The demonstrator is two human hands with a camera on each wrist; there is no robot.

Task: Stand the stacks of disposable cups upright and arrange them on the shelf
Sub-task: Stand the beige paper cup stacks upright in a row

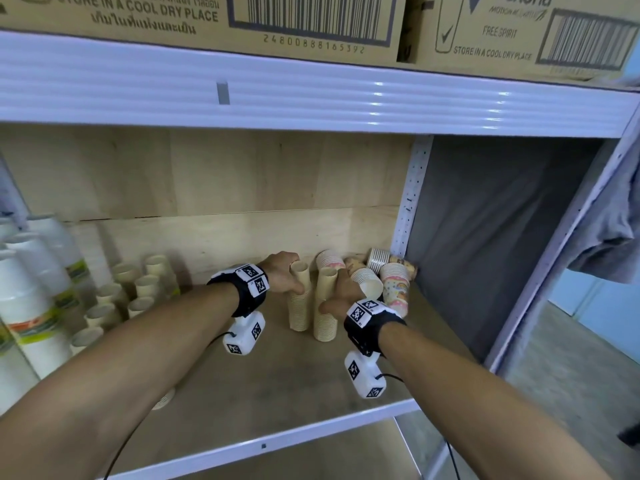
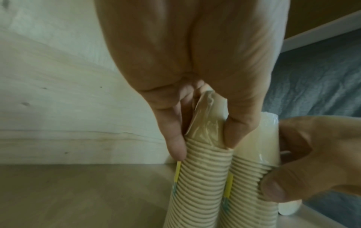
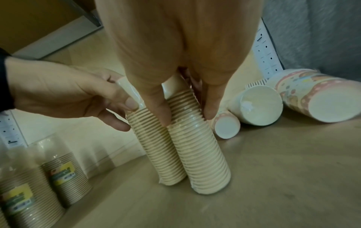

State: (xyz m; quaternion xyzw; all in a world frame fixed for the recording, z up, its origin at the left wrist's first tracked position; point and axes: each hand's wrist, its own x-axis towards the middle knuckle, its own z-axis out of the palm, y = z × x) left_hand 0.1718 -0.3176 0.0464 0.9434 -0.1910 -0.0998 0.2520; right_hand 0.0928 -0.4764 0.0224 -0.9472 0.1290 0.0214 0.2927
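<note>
Two tall beige cup stacks in clear wrap stand upright side by side on the wooden shelf (image 1: 263,386). My left hand (image 1: 287,275) grips the top of the left stack (image 1: 298,306); its thumb and fingers pinch that stack (image 2: 203,177) just under the wrap's end. My right hand (image 1: 339,292) grips the upper part of the right stack (image 1: 325,320), with fingers (image 3: 162,114) on both sides of it (image 3: 197,151). The left hand (image 3: 68,92) and its stack (image 3: 154,151) show beside it. Both stack bases rest on the board.
Several patterned and white cup stacks (image 1: 394,282) lie on their sides in the back right corner by the perforated post (image 1: 408,209). Upright beige stacks (image 1: 138,289) and taller white stacks (image 1: 31,296) fill the left. Cardboard boxes (image 1: 207,15) sit on the shelf above.
</note>
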